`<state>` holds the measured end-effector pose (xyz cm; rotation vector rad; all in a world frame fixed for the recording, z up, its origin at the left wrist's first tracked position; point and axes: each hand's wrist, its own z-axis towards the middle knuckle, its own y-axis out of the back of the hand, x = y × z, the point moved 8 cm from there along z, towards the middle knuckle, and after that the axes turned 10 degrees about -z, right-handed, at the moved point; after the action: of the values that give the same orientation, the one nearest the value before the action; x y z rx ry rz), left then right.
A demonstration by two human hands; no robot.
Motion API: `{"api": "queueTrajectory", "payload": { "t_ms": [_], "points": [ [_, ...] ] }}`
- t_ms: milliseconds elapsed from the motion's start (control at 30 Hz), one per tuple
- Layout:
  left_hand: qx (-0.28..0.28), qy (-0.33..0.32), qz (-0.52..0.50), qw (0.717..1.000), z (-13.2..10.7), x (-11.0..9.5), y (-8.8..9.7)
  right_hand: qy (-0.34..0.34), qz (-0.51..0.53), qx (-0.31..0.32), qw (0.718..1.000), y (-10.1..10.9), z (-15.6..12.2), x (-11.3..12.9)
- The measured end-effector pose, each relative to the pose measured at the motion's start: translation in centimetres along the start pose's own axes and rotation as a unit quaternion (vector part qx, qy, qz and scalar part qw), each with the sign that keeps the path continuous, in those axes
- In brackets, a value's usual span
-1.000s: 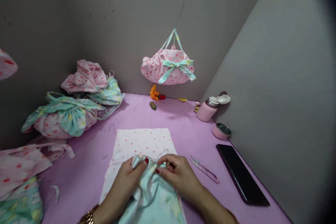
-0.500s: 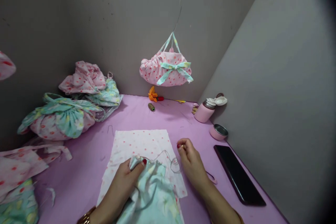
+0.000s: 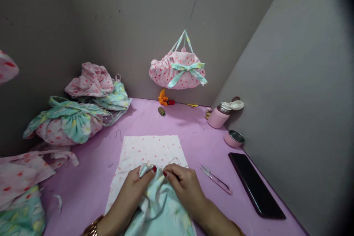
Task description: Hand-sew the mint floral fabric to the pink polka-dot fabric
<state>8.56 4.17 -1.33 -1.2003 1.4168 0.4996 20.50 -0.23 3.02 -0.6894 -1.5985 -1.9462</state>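
Note:
My left hand [image 3: 133, 188] is closed on the gathered top edge of a mint green floral fabric [image 3: 163, 212], thumb on top. Close beside it, my right hand [image 3: 189, 186] pinches at the same edge with thumb and forefinger. Whether a needle sits in those fingers is hidden. A loose loop of thin thread [image 3: 177, 160] rises behind the right hand. Under the green fabric lies a white cloth with red dots [image 3: 151, 149]. To the right of my right hand, a pair of pink-handled thread snips [image 3: 217, 180] rests on the table.
A black phone [image 3: 256, 184] lies at the right, below a pink lid [image 3: 234, 138] and an open pink flask [image 3: 219, 115]. A thread spool [image 3: 161, 111] stands at the back. Sewn pink and green pieces [image 3: 66, 121] pile up left. A dotted bag [image 3: 179, 70] hangs ahead.
My right hand has moved left and down from beside the cloth to the gathered edge, uncovering the snips. The left hand keeps its hold. The view has shifted slightly.

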Motion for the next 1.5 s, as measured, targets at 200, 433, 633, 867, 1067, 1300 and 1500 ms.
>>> {"api": "queueTrajectory", "payload": {
  "t_ms": [200, 433, 633, 867, 1067, 1300, 1500],
  "points": [
    [-0.006, 0.003, 0.007, 1.000, 0.00, 0.14, 0.14, -0.001, 0.001, 0.000, 1.000, -0.20, -0.21, -0.08],
    [-0.004, 0.000, 0.018, 1.000, 0.04, 0.09, 0.17, -0.006, 0.000, -0.004, 1.000, -0.11, -0.26, 0.00],
    [-0.006, -0.001, 0.010, 1.000, -0.15, -0.06, 0.13, 0.001, 0.000, -0.008, 1.000, 0.03, -0.28, 0.26],
    [0.000, -0.008, 0.020, 1.000, 0.04, -0.06, 0.10, -0.008, -0.012, -0.003, 1.000, -0.19, -0.30, -0.10],
    [0.003, -0.004, 0.023, 1.000, -0.21, -0.08, 0.00, -0.013, -0.013, -0.002, 1.000, -0.30, -0.18, -0.35],
    [-0.003, 0.004, 0.018, 1.000, 0.02, 0.25, 0.19, 0.000, 0.002, -0.004, 1.000, -0.25, -0.35, -0.15],
    [-0.001, -0.006, 0.016, 1.000, -0.03, 0.13, 0.12, 0.002, 0.006, -0.010, 1.000, -0.07, -0.35, 0.10]
  ]
}}
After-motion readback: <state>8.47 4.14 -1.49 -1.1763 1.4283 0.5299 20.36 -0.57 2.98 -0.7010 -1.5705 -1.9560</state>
